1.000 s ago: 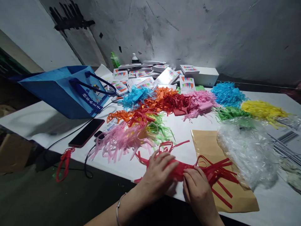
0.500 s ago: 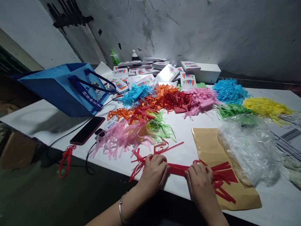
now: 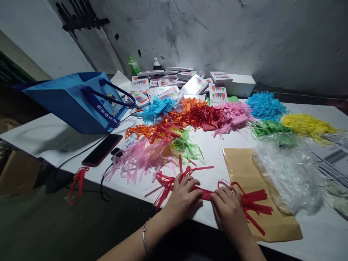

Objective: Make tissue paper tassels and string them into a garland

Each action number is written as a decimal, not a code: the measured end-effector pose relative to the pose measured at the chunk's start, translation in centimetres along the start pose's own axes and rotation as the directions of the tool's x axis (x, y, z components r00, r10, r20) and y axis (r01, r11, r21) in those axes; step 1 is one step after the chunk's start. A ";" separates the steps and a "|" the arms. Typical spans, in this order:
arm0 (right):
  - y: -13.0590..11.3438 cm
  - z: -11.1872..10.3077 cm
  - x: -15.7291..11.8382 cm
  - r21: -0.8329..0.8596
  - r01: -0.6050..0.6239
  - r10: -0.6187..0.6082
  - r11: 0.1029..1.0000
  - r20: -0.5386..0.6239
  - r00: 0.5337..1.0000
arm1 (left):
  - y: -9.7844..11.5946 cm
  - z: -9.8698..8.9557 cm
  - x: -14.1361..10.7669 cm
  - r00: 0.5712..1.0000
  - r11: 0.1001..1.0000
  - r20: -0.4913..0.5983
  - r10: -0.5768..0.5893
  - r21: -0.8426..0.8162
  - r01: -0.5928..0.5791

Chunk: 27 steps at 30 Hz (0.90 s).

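A red paper tassel [image 3: 206,194] with fringed strips at both ends lies across the front of the table. On its left part my left hand [image 3: 185,194] rests with bent fingers pressed around the paper. My right hand [image 3: 227,204] grips the band farther right, its fingers closed over it. Between the two hands a short, flat red stretch shows. The right fringe [image 3: 257,202] spreads over a brown paper envelope [image 3: 239,163]; loose strips stick out left of my left hand. My thumbs are mostly hidden.
Pink tassels [image 3: 141,159] and light green ones lie beyond my left hand. Behind are orange, red, blue and yellow fringe piles, then printed boxes [image 3: 194,85]. A blue bag [image 3: 65,101], a phone [image 3: 102,150] and a cable are left; clear plastic wrap [image 3: 289,174] is right.
Both hands have shifted: the left one a little right, the right one slightly left, so the gap between them has narrowed. The red fringe ends have moved and spread differently.
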State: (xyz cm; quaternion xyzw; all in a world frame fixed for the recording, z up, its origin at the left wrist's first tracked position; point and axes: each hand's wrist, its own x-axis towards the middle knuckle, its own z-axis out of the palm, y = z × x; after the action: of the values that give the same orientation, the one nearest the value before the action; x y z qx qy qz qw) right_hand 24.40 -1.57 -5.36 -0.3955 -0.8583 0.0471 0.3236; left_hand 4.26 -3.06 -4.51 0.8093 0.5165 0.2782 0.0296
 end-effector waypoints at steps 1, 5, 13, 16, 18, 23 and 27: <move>-0.1 0.0 0.0 0.005 -0.013 0.013 1.000 -0.002 1.000 | -0.2 0.1 -0.1 0.999 0.999 -0.006 0.034 -0.009 -0.034; -0.8 0.3 0.6 -0.014 -0.002 0.002 1.000 -0.002 1.000 | -0.6 0.5 -0.1 0.994 0.994 -0.002 0.107 -0.025 -0.107; -0.6 0.2 -0.6 0.061 0.018 -0.015 0.998 -0.063 0.998 | -0.7 -0.2 -0.6 0.996 0.996 0.020 0.084 -0.046 -0.083; 0.4 -0.8 -2.2 0.081 -0.002 0.009 0.997 -0.094 0.996 | -0.8 -0.9 -0.8 0.998 0.997 0.035 0.055 -0.061 -0.053; 0.9 -1.3 -3.0 0.053 0.017 -0.012 0.998 -0.102 0.995 | -0.8 -1.1 -0.9 0.996 0.997 0.061 0.060 -0.047 -0.057; 0.7 -1.7 -3.1 -0.008 -0.089 0.087 0.996 -0.113 0.990 | -0.1 -0.8 -0.1 0.989 0.998 0.149 -0.002 0.059 -0.007; -0.3 -1.3 -2.2 -0.151 -0.253 0.235 0.956 -0.132 0.963 | 0.8 -0.4 1.1 0.974 0.970 0.193 -0.116 0.233 0.069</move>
State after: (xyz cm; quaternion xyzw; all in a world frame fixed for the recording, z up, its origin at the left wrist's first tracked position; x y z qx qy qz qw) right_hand 26.03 -3.52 -5.42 -0.5262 -0.7841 -0.0075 0.3290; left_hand 5.08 -2.60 -3.38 0.8067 0.5761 0.1315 0.0038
